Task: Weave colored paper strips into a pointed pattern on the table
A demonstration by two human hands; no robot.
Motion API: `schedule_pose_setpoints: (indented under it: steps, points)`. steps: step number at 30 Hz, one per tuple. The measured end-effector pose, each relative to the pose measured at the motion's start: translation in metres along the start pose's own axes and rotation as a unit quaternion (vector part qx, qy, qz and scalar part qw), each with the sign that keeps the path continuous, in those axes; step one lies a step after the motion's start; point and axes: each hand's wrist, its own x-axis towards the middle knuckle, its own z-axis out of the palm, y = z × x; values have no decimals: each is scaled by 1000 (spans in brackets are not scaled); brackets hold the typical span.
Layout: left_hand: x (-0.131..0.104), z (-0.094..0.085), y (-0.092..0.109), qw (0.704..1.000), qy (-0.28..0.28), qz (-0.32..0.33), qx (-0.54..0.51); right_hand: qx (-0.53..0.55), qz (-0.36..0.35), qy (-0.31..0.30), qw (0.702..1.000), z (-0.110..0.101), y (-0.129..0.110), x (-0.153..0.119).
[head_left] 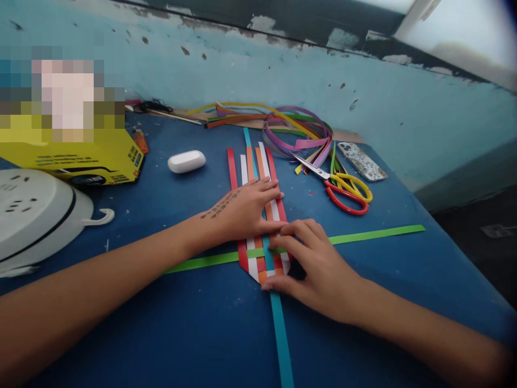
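Note:
A narrow weave of flat ribbon strips [252,264] in red, white, orange and blue lies on the table, with a pointed near end. My left hand [250,207] rests palm down over its upright strips, fingers stretched out and slightly apart. A green strip [377,234] crosses the weave from side to side. My right hand [319,264] is at the weave's right side, fingers bent and apart. Its fingertips touch the weave near the green crossing, while the thumb presses at the pointed end. From that end a blue strip [281,339] runs toward me.
Scissors with red and yellow handles [349,194] lie to the right, near coiled ribbons [299,143] and a patterned phone case [362,160]. A white oval case [186,161] lies left of the weave. Farther left are a yellow box [100,156] and a white hooked appliance [36,215].

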Motion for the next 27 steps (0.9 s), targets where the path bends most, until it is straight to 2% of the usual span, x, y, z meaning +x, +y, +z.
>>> schedule_pose_setpoints:
  steps: [3,7,21,27]
  points:
    - [0,0,0,1000,0,0,-1,-8,24,-15,1000,5,-10,-1]
    - [0,0,2,1000,10,2,1,-28,51,-2,998,8,-14,-4]
    - [0,-3,2,1000,-13,-6,-10,-16,28,15,999,10,-13,-5]
    - [0,0,-1,1000,-7,-3,-12,-20,8,-16,1000,5,-19,-2]
